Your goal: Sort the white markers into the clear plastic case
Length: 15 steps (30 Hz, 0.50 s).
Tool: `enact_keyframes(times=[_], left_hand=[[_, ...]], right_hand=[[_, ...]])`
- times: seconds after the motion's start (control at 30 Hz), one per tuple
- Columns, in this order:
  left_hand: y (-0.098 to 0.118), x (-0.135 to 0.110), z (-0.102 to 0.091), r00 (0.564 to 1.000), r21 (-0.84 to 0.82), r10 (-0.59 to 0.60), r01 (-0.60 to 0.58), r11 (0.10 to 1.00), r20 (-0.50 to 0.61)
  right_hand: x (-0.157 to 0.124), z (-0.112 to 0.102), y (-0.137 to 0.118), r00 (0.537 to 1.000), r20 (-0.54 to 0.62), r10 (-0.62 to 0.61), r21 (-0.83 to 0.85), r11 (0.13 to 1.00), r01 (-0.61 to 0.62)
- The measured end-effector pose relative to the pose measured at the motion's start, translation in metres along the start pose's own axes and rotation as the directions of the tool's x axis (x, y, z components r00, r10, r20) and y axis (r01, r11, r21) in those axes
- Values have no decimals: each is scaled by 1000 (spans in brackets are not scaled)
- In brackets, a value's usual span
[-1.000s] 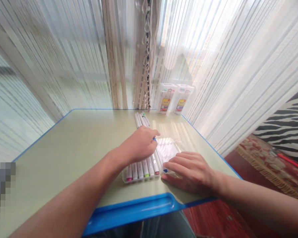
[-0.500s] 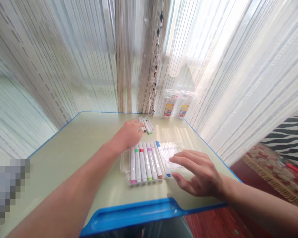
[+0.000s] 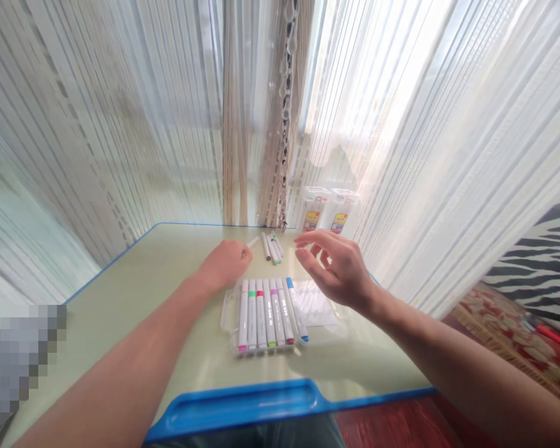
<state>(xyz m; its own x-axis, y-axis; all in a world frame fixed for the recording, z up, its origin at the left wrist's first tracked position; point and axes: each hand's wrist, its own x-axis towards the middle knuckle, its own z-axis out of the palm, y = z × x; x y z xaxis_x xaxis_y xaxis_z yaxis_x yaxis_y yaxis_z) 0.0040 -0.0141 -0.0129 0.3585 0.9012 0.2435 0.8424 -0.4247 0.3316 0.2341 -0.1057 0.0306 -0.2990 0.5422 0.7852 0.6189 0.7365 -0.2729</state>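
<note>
A clear plastic marker case (image 3: 326,323) lies open on the pale green table (image 3: 135,292), with several white markers (image 3: 268,311) with coloured caps side by side in its left half. My left hand (image 3: 226,264) is beyond the case, its fingers closed on a white marker (image 3: 252,241) at the left of a loose group of markers (image 3: 271,246). My right hand (image 3: 336,264) hovers above the case's far right part, fingers spread and holding nothing.
Two upright marker packs (image 3: 326,211) stand at the table's far right corner against sheer curtains (image 3: 401,124). The near edge has a blue tray lip (image 3: 242,407). A patterned rug (image 3: 504,330) and a zebra-striped fabric (image 3: 541,249) lie to the right.
My left hand went from the case to the loose markers at the back and pinched one. My right hand lifted off the case and rose forward, fingers spreading.
</note>
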Motion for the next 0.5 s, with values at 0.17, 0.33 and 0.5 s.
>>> enact_keyframes(times=[0.17, 0.33, 0.5], left_hand=[[-23, 2, -7, 983, 32, -154, 158, 987, -99], [-34, 3, -10, 970, 39, -233, 236, 971, -68], [-26, 4, -7, 966, 70, -250, 254, 965, -61]], right_hand=[[-11, 10, 8, 999, -43, 11, -1, 1000, -11], [-20, 9, 23, 998, -64, 15, -52, 998, -18], [-24, 13, 29, 1000, -18, 4, -41, 999, -5]])
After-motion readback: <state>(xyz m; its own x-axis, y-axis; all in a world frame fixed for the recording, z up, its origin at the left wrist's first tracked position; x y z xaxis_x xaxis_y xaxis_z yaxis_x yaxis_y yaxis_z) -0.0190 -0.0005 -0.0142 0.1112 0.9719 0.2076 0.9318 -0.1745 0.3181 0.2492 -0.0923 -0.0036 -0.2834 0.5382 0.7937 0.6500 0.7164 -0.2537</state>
